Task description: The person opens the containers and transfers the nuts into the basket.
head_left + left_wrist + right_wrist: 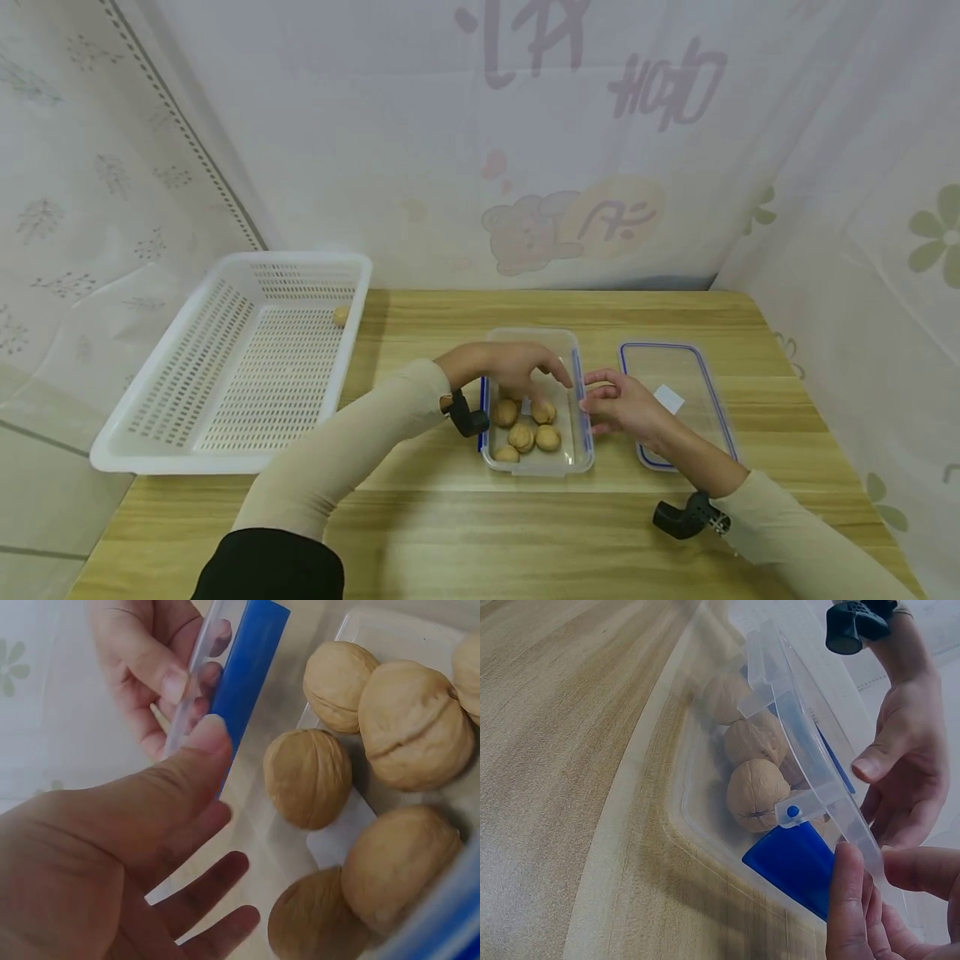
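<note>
A clear plastic food box (555, 337) with blue side latches stands on the table, several walnuts (521, 437) lying inside. Over its far part reaches my left hand (517, 362), fingers spread and loosely bent. Its thumb overlaps the blue latch (251, 671) in the left wrist view, and nothing shows between its fingers. At the box's right side, my right hand (626, 406) pinches the rim between thumb and fingers, as the right wrist view shows. That latch (791, 866) hangs folded outward just below those fingers.
A large white slotted basket (285, 367) stands at the left with one walnut (341, 316) by its right wall. The box's clear lid (660, 367), with a blue seal, lies right of the box, partly under my right forearm. Printed curtains surround the wooden table (465, 533).
</note>
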### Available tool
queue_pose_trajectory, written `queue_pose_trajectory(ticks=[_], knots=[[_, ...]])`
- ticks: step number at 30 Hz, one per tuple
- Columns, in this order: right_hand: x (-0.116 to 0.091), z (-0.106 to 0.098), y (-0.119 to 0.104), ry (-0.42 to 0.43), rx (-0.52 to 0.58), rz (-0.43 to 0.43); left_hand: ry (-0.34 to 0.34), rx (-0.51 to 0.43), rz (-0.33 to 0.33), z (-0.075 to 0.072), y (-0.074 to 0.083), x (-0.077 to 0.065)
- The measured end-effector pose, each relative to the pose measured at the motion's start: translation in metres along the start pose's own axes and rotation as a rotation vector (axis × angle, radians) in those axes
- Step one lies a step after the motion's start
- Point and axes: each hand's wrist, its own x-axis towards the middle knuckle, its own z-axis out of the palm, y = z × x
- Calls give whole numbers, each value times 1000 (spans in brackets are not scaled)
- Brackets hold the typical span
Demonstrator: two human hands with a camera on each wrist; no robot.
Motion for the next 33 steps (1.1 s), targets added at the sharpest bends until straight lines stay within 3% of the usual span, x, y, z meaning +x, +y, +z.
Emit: queue_pose_trajectory(ticks=[10, 23, 33], knots=[[0, 1, 0, 4, -2, -2, -141, -89, -73, 7, 0, 16], [0, -1, 1, -4, 13, -4, -178, -100, -91, 10, -6, 23], [1, 0, 1, 5, 5, -10, -175, -51, -102, 11, -9, 22]])
